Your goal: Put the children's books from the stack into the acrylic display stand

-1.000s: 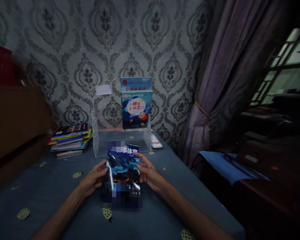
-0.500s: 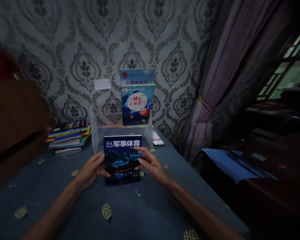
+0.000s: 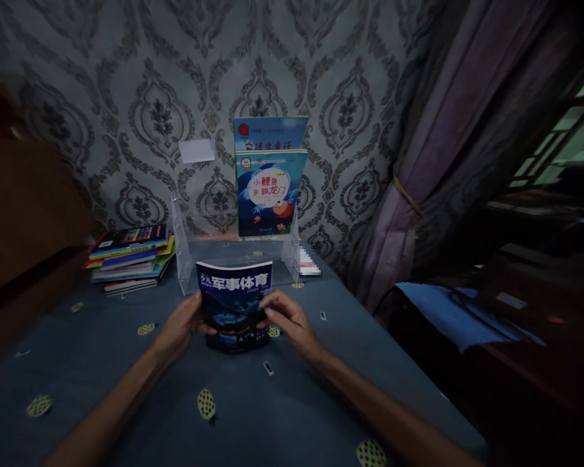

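Between my two hands I hold a dark blue book [image 3: 233, 301] with white lettering, upright and slightly bowed, its cover facing me. My left hand [image 3: 183, 322] grips its left edge, and my right hand [image 3: 292, 323] grips the right edge. Just behind it stands a clear acrylic rack [image 3: 181, 243]. On the rack's right side rests a blue picture book [image 3: 267, 194] with a white oval title. Another blue book [image 3: 270, 130] rises behind that one, mostly covered.
A pile of books [image 3: 133, 256] lies left of the rack. A white label [image 3: 196, 150] is near the wall. The table has a blue patterned cloth [image 3: 141, 415]. Brown boxes [image 3: 29, 220] stand at far left; a purple curtain [image 3: 403, 188] hangs right, and a blue cloth [image 3: 448, 318] lies beyond the table's edge.
The held book has gone from flat to slightly bowed and shifted a little left. Both hands keep their hold on its edges. The view has tilted slightly.
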The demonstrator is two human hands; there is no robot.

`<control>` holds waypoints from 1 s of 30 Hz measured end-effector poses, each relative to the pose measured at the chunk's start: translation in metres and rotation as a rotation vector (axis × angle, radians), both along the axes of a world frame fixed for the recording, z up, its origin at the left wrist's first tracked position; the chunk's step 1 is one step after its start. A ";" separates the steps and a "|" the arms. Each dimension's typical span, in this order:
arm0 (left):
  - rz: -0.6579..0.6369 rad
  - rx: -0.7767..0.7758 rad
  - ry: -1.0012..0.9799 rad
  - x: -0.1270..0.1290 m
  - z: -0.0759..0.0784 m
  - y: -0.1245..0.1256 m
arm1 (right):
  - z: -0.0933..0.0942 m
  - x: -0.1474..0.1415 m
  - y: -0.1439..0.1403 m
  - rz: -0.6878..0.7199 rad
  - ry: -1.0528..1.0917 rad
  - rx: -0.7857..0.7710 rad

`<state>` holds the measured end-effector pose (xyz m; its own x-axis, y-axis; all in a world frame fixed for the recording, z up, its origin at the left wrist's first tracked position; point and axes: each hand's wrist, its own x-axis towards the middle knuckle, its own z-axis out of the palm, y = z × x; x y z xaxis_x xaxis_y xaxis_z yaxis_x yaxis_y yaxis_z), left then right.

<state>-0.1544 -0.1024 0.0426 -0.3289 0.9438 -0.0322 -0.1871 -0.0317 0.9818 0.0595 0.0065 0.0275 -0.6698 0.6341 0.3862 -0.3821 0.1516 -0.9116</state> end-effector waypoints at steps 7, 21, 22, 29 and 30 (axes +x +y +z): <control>0.015 -0.029 0.266 -0.002 0.009 -0.005 | -0.003 -0.002 -0.003 -0.089 -0.030 -0.043; -0.175 0.044 0.528 -0.013 0.008 0.015 | -0.005 -0.005 0.012 -0.186 -0.124 0.056; -0.184 0.059 0.548 -0.012 0.013 0.019 | -0.003 -0.005 0.018 -0.203 -0.122 0.072; 0.095 0.343 0.937 -0.002 0.083 0.081 | 0.066 -0.006 0.086 -0.403 -0.032 0.395; 0.156 0.402 0.996 -0.002 0.093 0.092 | 0.078 -0.006 0.096 -0.431 -0.023 0.454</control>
